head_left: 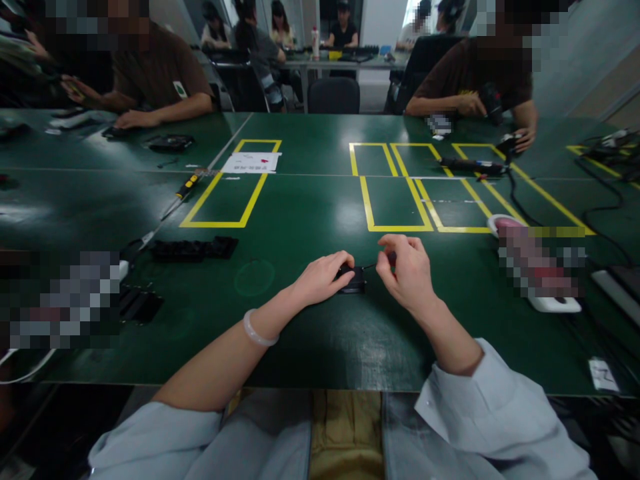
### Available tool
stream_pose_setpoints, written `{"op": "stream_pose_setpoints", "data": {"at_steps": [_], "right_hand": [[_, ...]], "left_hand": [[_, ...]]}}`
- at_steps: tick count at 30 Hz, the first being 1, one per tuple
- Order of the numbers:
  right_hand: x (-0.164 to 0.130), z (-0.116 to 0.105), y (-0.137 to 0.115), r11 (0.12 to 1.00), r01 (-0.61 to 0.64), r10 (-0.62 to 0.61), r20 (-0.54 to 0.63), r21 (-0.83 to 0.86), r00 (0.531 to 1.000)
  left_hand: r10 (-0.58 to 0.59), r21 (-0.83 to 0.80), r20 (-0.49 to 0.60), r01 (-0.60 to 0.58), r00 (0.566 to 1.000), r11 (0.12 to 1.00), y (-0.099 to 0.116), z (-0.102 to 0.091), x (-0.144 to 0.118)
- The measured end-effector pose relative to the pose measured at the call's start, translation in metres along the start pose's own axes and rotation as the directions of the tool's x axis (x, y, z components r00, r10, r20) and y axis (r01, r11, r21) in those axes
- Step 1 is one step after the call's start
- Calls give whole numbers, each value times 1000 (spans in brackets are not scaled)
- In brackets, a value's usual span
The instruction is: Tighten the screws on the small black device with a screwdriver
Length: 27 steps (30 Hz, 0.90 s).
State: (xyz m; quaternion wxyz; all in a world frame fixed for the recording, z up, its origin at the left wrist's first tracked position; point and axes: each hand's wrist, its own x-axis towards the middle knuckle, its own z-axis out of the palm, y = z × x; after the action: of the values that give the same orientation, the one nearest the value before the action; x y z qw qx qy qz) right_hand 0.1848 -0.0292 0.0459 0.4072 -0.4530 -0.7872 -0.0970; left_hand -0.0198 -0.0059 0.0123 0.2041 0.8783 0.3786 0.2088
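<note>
A small black part (353, 280) lies on the green table (310, 227) right in front of me. My left hand (320, 277) rests on its left side and holds it down with the fingers. My right hand (407, 270) hovers just to the right, fingers pinched on a thin dark wire (371, 266) that runs to the part. A pale bangle sits on my left wrist.
Black parts (193, 249) and a yellow-handled screwdriver (186, 189) lie at left. Yellow tape boxes (395, 200) mark the table's middle. A black tool with a cable (473, 165) lies at the far right. Other people sit across the table.
</note>
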Motion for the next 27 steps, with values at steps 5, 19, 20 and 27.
{"op": "stream_pose_setpoints", "data": {"at_steps": [5,19,20,27], "right_hand": [[-1,0,0,1000,-19,18,33,11,999],[-1,1,1,999,-25,24,30,40,999],[-1,1,2,999,-24,23,34,40,999],[-2,2,2,1000,-30,30,7,3,1000]], "left_hand": [[6,9,2,-6,1000,1000,0,1,0],[5,0,-5,-5,1000,1000,0,0,0],[6,-1,-8,-6,1000,1000,0,0,0],[-6,3,-1,6,1000,1000,0,1,0]]}}
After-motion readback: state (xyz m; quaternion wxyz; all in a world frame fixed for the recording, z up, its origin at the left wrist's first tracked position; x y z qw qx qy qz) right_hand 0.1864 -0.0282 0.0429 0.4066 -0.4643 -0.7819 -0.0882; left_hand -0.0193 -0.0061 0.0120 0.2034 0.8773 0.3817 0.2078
